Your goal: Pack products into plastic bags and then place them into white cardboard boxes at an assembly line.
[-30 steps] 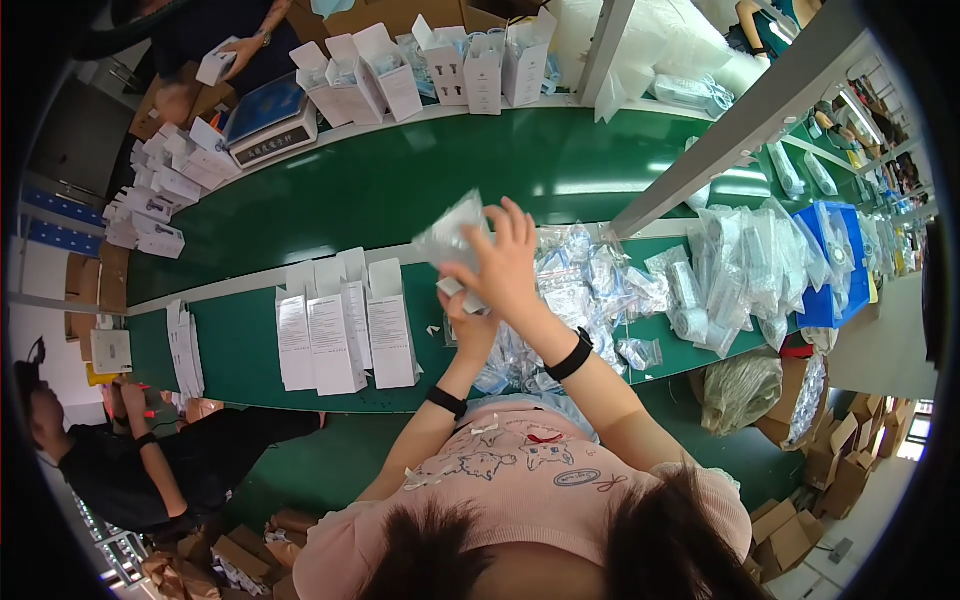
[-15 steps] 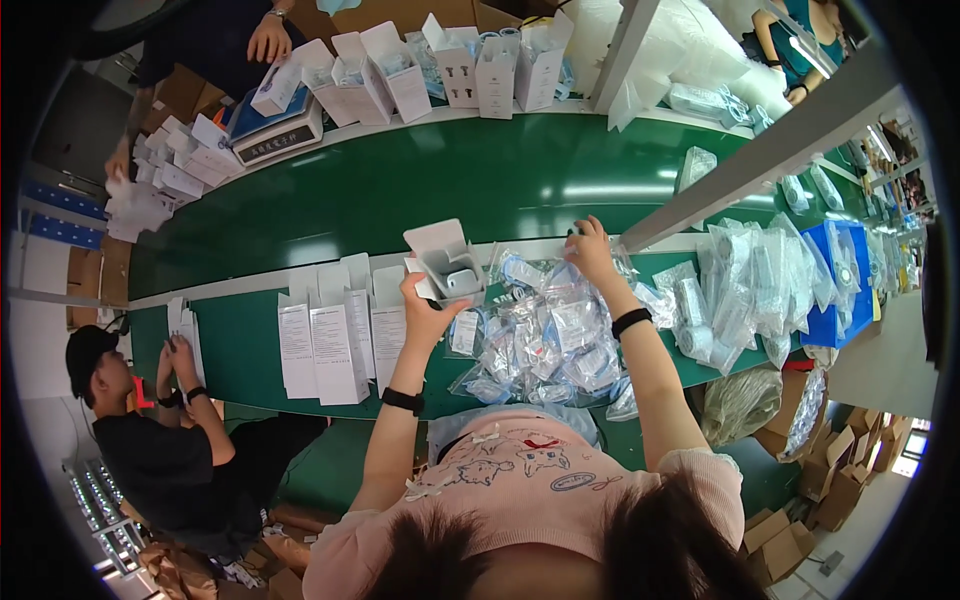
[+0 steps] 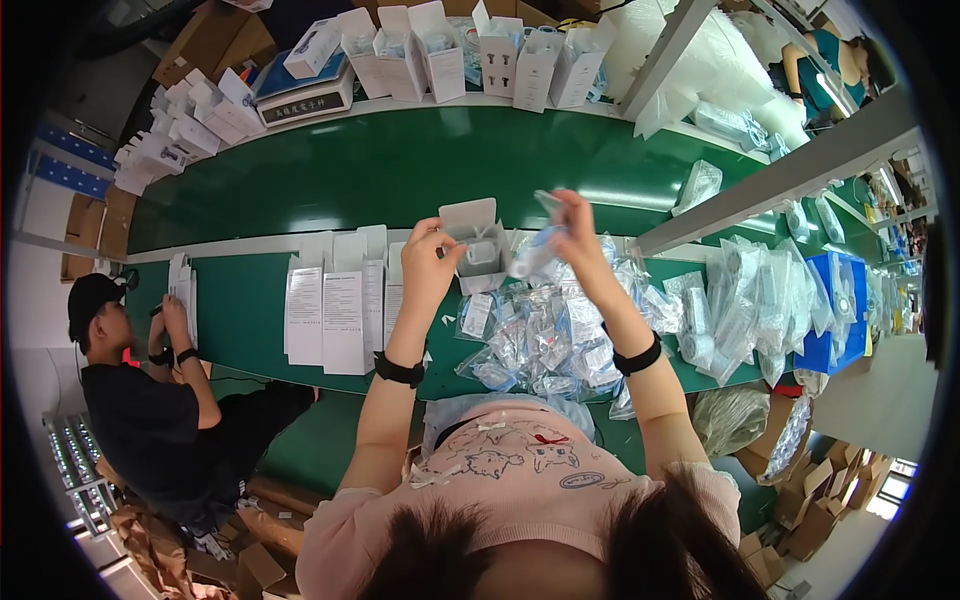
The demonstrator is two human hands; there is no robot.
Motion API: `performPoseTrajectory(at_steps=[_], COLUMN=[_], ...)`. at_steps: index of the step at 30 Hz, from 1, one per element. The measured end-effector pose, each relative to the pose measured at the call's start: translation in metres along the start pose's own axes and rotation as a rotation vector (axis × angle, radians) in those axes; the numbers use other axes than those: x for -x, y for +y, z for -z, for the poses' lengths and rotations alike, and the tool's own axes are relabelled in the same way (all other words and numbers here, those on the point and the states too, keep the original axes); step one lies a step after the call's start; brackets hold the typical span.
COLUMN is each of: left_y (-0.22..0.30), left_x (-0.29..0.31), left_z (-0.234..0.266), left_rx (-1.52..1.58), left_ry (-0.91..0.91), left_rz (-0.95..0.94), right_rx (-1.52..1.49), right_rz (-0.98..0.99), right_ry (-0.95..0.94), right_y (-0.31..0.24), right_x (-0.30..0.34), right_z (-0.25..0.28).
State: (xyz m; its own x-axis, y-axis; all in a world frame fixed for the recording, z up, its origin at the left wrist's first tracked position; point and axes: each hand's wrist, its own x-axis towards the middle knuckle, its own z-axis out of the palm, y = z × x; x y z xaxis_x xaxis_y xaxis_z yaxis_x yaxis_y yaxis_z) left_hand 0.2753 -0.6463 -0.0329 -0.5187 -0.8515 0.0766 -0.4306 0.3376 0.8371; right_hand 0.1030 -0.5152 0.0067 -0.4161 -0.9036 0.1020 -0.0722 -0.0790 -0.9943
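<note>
An open white box point(image 3: 484, 283) stands at the back of the green table with a pale plastic item inside. My left hand point(image 3: 430, 268) is at the box's left side, fingers bent in a pinch at its edge. Just right of the box, my right hand point(image 3: 577, 245) is raised and closed on a clear plastic bag point(image 3: 533, 257) with something light blue in it, blurred by motion. Below that hand spreads a pile of similar clear bags point(image 3: 548, 335) with blue and white contents and printed slips.
Several white cartons point(image 3: 343, 318) stand left of my left arm. Past the far green surface point(image 3: 400, 160) are open boxes point(image 3: 445, 70) and a scale point(image 3: 305, 98). A slanted metal post point(image 3: 780, 185) and blue bin point(image 3: 838, 315) are at right. Another person point(image 3: 150, 400) works at left.
My right hand has lifted a clear bag from the pile and brought it left toward the box. My left hand has shifted its hold at the box's left side.
</note>
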Motion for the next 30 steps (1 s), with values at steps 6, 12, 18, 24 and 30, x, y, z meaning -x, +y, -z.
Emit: performPoseTrajectory(at_steps=[6, 12, 18, 24, 30], left_y=[-0.019, -0.037, -0.020, 0.021, 0.069], left_x=[-0.010, -0.009, -0.005, -0.063, -0.163], left_z=[-0.003, -0.006, -0.009, -0.045, -0.144], left_rx=[0.054, 0.247, 0.116, 0.144, 0.136], left_ry=[0.142, 0.160, 0.019, 0.068, 0.103], left_rz=[-0.168, -0.142, 0.064, -0.088, -0.271], right_rx=[0.315, 1.072, 0.903, 0.462, 0.340], right_rz=[0.290, 0.642, 0.704, 0.258, -0.029], right_ry=[-0.139, -0.349, -0.257, 0.403, 1.128], right_y=[0.026, 0.040, 0.028, 0.060, 0.089], right_x=[-0.012, -0.009, -0.008, 0.043, 0.085], right_z=[-0.055, -0.064, -0.044, 0.024, 0.135])
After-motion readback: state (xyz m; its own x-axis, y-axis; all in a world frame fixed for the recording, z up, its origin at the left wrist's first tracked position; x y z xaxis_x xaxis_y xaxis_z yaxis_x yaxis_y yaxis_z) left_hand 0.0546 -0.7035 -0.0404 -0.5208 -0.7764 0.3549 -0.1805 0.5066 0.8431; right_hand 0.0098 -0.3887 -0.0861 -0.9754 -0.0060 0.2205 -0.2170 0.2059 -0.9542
